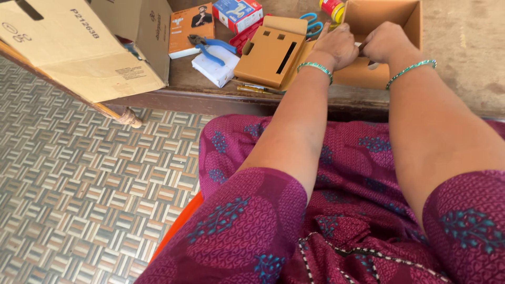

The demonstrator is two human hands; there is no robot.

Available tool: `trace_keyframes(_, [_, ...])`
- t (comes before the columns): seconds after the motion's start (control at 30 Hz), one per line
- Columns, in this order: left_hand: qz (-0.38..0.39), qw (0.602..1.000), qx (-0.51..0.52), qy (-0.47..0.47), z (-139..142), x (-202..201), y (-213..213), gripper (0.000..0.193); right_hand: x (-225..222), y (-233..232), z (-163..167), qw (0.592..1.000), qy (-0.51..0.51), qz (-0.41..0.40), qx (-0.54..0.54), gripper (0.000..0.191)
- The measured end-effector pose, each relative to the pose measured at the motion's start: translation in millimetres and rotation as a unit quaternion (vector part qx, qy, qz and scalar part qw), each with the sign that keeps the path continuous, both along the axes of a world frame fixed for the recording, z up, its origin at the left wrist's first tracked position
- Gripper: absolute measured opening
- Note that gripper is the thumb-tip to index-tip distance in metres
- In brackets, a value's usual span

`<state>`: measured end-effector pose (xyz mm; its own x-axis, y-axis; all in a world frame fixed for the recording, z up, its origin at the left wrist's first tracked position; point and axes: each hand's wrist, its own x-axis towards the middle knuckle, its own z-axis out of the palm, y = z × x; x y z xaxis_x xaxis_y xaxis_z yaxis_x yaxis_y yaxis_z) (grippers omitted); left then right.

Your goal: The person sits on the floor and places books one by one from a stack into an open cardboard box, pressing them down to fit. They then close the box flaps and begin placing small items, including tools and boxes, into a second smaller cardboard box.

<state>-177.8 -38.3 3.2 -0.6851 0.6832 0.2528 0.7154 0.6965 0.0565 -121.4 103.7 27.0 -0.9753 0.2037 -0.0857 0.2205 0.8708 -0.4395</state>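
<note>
Both my hands reach forward over a low wooden board (210,94). My left hand (336,46) is closed, its fingers curled by the edge of an open cardboard box (392,21). My right hand (384,42) is closed too, gripping a small tool whose light tip shows below the fist at the box wall. What the left hand pinches is hidden. A green bangle sits on each wrist. A flat brown cardboard piece with cut slots (271,51) lies just left of my left hand.
Blue-handled pliers (210,44) rest on a white block. Blue-handled scissors (313,23), an orange booklet (190,29), a small printed box (236,13) and a red-and-yellow jar (332,8) lie behind. A large cardboard carton (89,47) stands at the left over woven-pattern flooring (79,184).
</note>
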Motion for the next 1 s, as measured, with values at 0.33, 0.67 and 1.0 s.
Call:
trace_keyframes(0.33, [0.091, 0.972, 0.188, 0.105, -10, -6, -50, 0.046, 0, -1, -3, 0.992, 0.113, 0.027, 0.051, 0.010])
trace_keyframes(0.67, [0.400, 0.895, 0.067, -0.188, 18, 30, -121, 0.092, -3, -55, 11, 0.923, 0.354, 0.006, 0.151, 0.009])
trace_keyframes(1.0, [0.414, 0.888, 0.068, -0.187, 24, 9, -143, 0.086, -12, -177, 5, 0.963, 0.224, -0.005, -0.148, 0.026])
